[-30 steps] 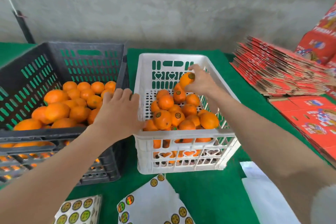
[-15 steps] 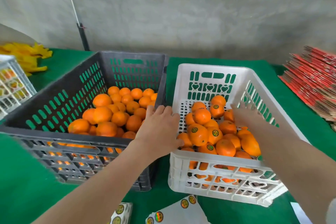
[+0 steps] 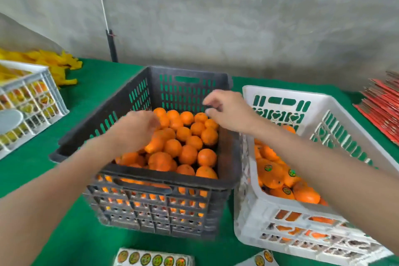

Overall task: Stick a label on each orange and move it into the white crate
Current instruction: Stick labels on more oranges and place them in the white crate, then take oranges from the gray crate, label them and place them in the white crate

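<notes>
Over the dark grey crate [image 3: 138, 97], both hands hang above the unlabelled oranges [image 3: 187, 154].

Left hand [image 3: 136, 129]: reaches down onto the pile at the crate's left side, its fingers [image 3: 151, 120] against the fruit. Motion blur; I cannot tell whether they have closed round an orange.

Right hand [image 3: 228, 110]: above the far right corner of the pile, clear of the fruit. Its fingers [image 3: 210, 100] are loosely curled, thumb and forefinger slightly apart, with nothing visible between them.

White crate [image 3: 323, 101]: just beside, to the right, holding labelled oranges [image 3: 272, 173]. Label sheets [image 3: 154, 259] lie at the near edge of the green table [image 3: 90, 84].

Judgement: the step is picking the next orange. Best to take a top one so its neighbours do not roll, and to turn a smooth face upward for the label.
</notes>
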### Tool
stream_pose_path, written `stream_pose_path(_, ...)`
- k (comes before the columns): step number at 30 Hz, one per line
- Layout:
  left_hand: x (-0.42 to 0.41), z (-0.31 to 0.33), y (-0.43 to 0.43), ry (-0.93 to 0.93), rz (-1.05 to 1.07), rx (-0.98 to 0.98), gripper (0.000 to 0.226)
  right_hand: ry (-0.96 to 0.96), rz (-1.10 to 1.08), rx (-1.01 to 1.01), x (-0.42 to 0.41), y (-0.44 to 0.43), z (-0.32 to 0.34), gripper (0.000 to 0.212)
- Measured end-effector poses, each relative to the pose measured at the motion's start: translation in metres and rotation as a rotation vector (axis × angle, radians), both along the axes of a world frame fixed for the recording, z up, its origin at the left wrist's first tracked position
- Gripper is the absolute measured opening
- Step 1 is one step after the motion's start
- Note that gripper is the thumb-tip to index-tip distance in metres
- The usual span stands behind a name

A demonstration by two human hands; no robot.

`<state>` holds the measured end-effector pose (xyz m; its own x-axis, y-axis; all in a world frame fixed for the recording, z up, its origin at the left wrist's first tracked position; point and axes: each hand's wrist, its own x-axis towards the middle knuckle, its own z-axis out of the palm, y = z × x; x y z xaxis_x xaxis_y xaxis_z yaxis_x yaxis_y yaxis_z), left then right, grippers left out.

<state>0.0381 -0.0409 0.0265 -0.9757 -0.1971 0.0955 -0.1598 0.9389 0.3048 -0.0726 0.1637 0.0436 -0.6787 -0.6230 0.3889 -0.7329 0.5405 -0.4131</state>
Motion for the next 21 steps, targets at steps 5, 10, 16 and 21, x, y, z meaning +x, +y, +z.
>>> stream_pose_path(5, -0.006, -0.014, -0.066, -0.188, 0.091, -0.207, 0.030, -0.293, 0.091, 0.710, -0.021, -0.111, -0.039, 0.063)
stream_pose_path(10, -0.016, -0.021, -0.086, -0.120, 0.056, -0.096, 0.024, -0.760, 0.010, 0.845, -0.028, -0.152, -0.065, 0.083)
stream_pose_path(16, -0.080, -0.019, -0.091, -0.197, -0.064, -0.210, 0.028, -0.583, 0.028, 0.789, -0.046, -0.154, -0.069, 0.045)
stream_pose_path(21, -0.142, -0.039, -0.090, -0.410, -0.232, -0.307, 0.024, -0.841, 0.033, 0.670, -0.061, -0.157, -0.076, 0.041)
